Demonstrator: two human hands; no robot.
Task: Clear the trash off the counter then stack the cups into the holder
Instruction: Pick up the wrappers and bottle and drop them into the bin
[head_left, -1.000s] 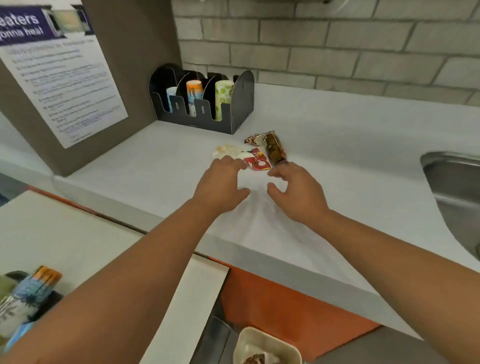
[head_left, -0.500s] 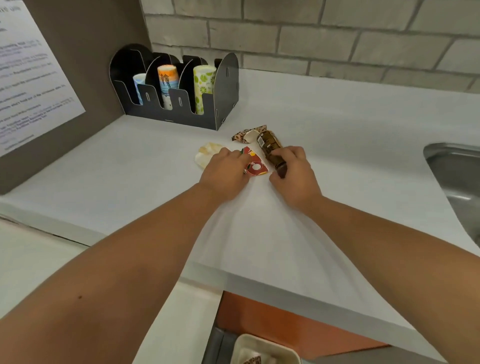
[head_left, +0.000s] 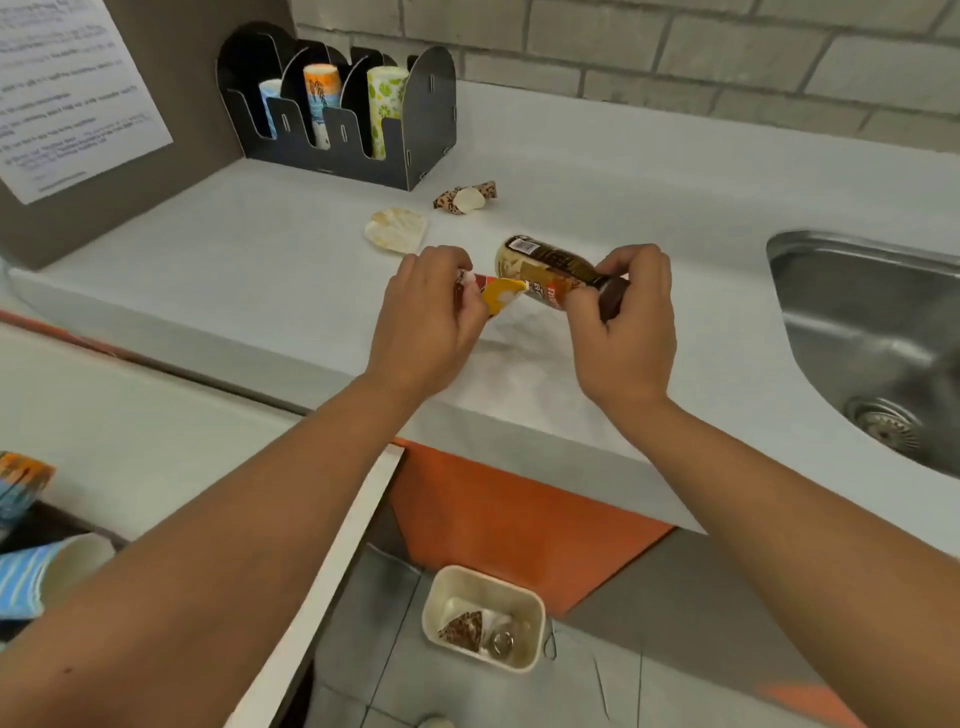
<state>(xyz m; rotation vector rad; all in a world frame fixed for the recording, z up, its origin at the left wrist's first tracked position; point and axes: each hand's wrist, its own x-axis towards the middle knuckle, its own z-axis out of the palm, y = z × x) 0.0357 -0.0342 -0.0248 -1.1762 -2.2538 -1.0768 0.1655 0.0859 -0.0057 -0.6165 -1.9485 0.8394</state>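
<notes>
My left hand (head_left: 428, 317) pinches a crumpled red and yellow wrapper (head_left: 496, 293) just above the white counter (head_left: 260, 260). My right hand (head_left: 626, 322) grips a brown and cream snack packet (head_left: 545, 267), lifted off the counter. Behind them lie a flattened cream paper cup (head_left: 396, 229) and a crushed patterned cup (head_left: 465, 197). The black cup holder (head_left: 415, 130) stands at the back left with a blue stack (head_left: 270, 101), an orange stack (head_left: 321, 104) and a green stack (head_left: 385, 104) of cups.
A beige trash bin (head_left: 485, 618) holding scraps sits on the floor below the counter's front edge. A steel sink (head_left: 872, 332) is at the right. Striped cups (head_left: 36, 577) lie on a lower surface at the left. A printed notice (head_left: 67, 88) hangs on the left wall.
Both hands closed on the trash and lifted it: the left took the red and yellow wrapper, the right took the brown packet. Both pieces are now off the counter, nearer the front edge.
</notes>
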